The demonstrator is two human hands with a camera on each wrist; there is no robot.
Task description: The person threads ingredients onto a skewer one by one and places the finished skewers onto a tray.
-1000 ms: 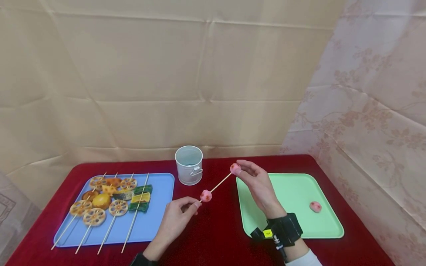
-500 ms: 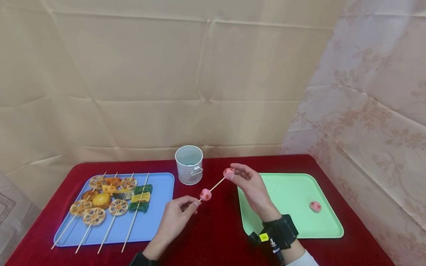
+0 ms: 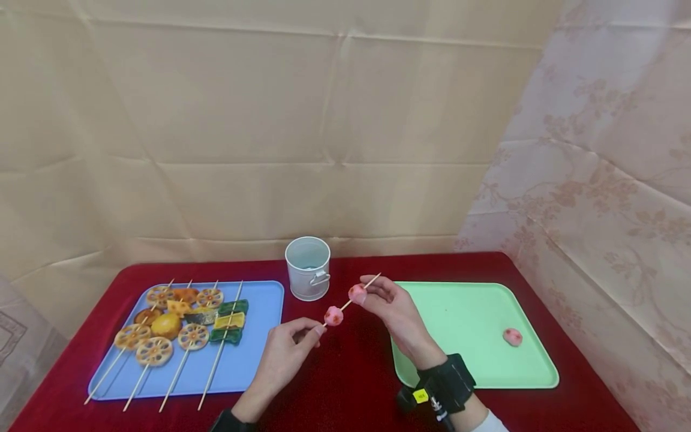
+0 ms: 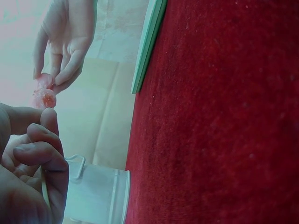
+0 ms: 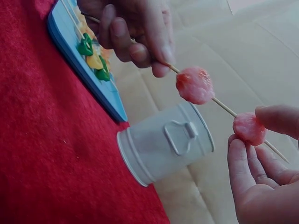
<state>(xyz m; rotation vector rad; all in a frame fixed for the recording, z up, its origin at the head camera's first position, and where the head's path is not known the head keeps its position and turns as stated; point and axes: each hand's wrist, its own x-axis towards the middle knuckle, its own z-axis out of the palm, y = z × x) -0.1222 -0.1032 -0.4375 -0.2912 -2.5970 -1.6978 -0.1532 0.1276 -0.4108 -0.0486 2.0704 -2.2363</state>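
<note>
My left hand (image 3: pixel 288 354) pinches a thin wooden skewer (image 5: pixel 225 107) that slants up to the right above the table. Just beyond those fingertips, a pink ball with reddish spots (image 3: pixel 333 316) is threaded on the stick. A second pink ball (image 5: pixel 249 129) sits farther up, pinched between the thumb and fingers of my right hand (image 3: pixel 399 318). The skewer's bare tip pokes out past this second ball, as the right wrist view shows. In the left wrist view the two balls (image 4: pixel 45 98) appear close together, and the curled left fingers partly hide the stick.
On the left, a blue tray (image 3: pixel 248 366) carries several finished skewers with lotus slices, green and yellow pieces. A small metal bucket (image 3: pixel 308 270) stands at the back middle. To the right, a green tray (image 3: pixel 459 366) holds one pink ball (image 3: pixel 512 337). Red cloth (image 3: pixel 345 402) covers the table.
My right hand has slid the second ball down the skewer toward the left hand, so the tip now shows beyond it. The left hand has stayed nearly still.
</note>
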